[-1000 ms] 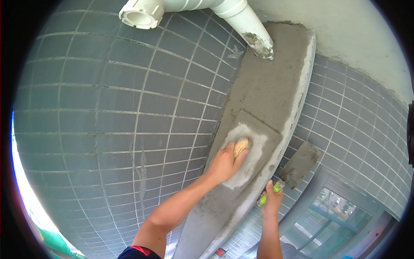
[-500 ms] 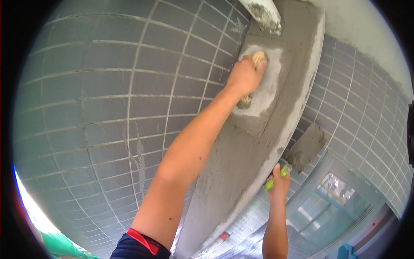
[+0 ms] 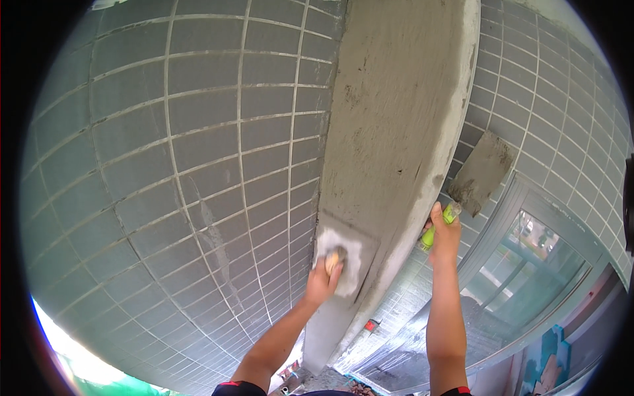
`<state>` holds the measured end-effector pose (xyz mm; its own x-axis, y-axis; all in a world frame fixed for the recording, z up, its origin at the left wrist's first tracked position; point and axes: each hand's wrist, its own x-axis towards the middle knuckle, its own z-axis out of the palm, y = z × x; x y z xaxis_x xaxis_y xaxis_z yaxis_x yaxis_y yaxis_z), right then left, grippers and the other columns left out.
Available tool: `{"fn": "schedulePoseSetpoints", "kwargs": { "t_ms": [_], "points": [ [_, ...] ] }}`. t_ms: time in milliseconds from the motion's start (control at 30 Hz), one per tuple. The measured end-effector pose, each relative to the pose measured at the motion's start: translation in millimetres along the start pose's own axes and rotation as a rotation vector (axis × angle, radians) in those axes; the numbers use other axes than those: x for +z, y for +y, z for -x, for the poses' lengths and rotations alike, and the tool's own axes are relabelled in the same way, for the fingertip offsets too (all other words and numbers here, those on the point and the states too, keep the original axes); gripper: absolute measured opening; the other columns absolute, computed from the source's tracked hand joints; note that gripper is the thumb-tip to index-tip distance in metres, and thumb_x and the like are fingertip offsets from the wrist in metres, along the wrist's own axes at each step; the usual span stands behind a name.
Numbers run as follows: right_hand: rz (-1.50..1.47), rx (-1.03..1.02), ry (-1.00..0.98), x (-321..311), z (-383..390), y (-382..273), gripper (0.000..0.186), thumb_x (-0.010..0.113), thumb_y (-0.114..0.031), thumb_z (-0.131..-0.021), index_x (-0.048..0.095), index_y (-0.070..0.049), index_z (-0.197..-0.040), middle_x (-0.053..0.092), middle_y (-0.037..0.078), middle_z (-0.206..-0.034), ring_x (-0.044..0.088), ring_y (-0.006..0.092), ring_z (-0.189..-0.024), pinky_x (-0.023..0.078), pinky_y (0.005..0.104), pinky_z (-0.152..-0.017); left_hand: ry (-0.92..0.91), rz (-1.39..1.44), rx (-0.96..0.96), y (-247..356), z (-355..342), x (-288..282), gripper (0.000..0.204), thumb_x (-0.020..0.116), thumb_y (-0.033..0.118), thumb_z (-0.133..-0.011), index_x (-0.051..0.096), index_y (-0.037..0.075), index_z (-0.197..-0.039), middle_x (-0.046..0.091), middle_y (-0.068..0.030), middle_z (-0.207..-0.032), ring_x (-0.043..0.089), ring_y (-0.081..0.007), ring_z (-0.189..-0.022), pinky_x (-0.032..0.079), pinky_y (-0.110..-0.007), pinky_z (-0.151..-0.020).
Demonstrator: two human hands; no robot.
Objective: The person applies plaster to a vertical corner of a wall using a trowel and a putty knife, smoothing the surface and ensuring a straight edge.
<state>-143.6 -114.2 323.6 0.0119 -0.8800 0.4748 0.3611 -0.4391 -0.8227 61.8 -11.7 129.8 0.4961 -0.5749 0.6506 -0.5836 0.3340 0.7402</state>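
Note:
My left hand [image 3: 321, 282] is closed round the pale wooden handle of a flat rectangular plastering float [image 3: 357, 263]. Its plate lies against a long strip of wet grey mortar [image 3: 396, 99], near the strip's lower end. Mortar rims the plate, and its middle is whitish. At the strip's right edge, my right hand [image 3: 446, 239] grips the bright green handle of a pointing trowel [image 3: 485, 170]. The trowel's broad blade is coated with grey mortar and points up and away, in front of the tiled wall. Part of the green handle hides behind my fingers.
Grey tiles with pale grout cover the left wall [image 3: 205, 86] and the right wall [image 3: 528, 86]. A metal-framed glass window or door [image 3: 528, 264] stands at lower right. A small red item [image 3: 371, 325] sits low beside the strip. Rubble lies at the bottom.
My left hand has drawn the float down the strip toward me, leaving mortar bare above it. My right hand with the trowel sits slightly higher in view. The white pipe has left the picture.

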Motion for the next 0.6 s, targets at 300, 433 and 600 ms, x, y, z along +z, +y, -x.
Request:
{"fn": "schedulePoseSetpoints", "kwargs": {
  "t_ms": [300,433,600],
  "points": [
    [0.031,0.012,0.000,-9,-4,-1,0.035,0.071,-0.039,-0.084,0.056,-0.008,-0.088,0.055,0.000,-0.073,0.050,0.0095,-0.060,0.043,0.0239,-0.055,0.056,0.018,0.253,134,-94,-20,0.029,0.060,0.024,-0.092,0.047,-0.002,-0.095,0.058,-0.0165,-0.063,0.062,-0.0305,-0.055,0.047,-0.037,-0.051],
    [-0.007,0.019,-0.030,-7,-6,0,0.040,0.075,-0.040,-0.080,0.053,-0.007,-0.087,0.053,0.000,-0.070,0.050,0.0090,-0.058,0.042,0.0236,-0.053,0.027,0.057,0.277,153,-116,-4,0.035,0.061,0.029,-0.091,0.047,-0.003,-0.097,0.060,-0.0256,-0.067,0.060,-0.0461,-0.065,0.047,-0.046,-0.052],
    [0.000,0.026,-0.031,-12,-8,0,0.040,0.075,-0.040,-0.079,0.053,-0.007,-0.085,0.054,0.000,-0.069,0.051,0.0095,-0.058,0.043,0.0243,-0.052,0.206,-0.086,0.318,164,-133,11,0.031,0.062,0.024,-0.090,0.050,-0.005,-0.092,0.060,-0.0234,-0.067,0.062,-0.0415,-0.062,0.048,-0.043,-0.053]
  ]
}}
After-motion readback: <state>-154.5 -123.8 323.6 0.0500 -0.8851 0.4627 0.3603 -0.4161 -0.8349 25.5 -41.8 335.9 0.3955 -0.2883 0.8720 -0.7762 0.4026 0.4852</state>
